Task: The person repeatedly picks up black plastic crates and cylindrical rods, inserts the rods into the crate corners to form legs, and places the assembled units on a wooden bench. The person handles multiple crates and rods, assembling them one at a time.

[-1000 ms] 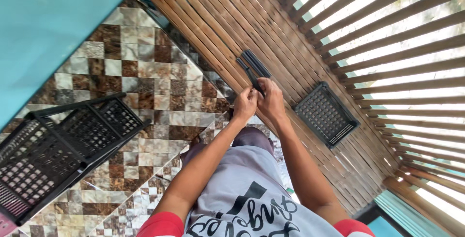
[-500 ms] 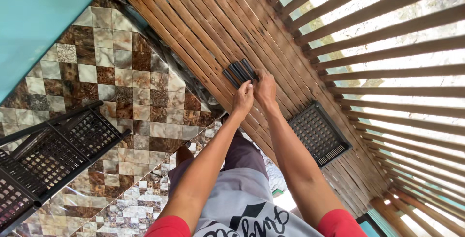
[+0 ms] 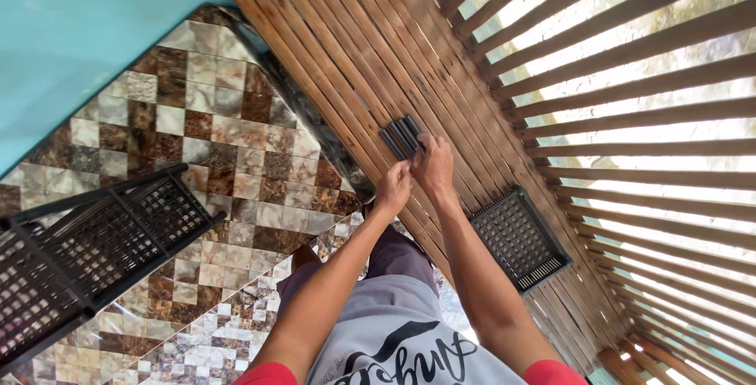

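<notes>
Slatted bench (image 3: pixel 331 62): both hands, left (image 3: pixel 394 188), right (image 3: pixel 433 166), unchanged at black rods (image 3: pixel 402 137).

Grey T-shirt with red sleeves — black lettering across the chest — and dark purplish-grey trousers.

A brown slatted bench (image 3: pixel 346 62) of narrow wooden strips runs across the view. On it lie black rods (image 3: pixel 402 137) — dark against the wood. A black tray (image 3: pixel 516 239) with a grid of small holes rests on the same slats. The floor (image 3: pixel 205 133) is a checkered pattern of brown, cream and dark marbled tiles. A black rack (image 3: pixel 87 243) with mesh shelves stands over it. The wall (image 3: pixel 87 31) is plain turquoise. The fence (image 3: pixel 630 78) is brown slats with bright light between — a striped look. The shirt (image 3: pixel 394 346) is grey with black lettering and red sleeves.
</notes>
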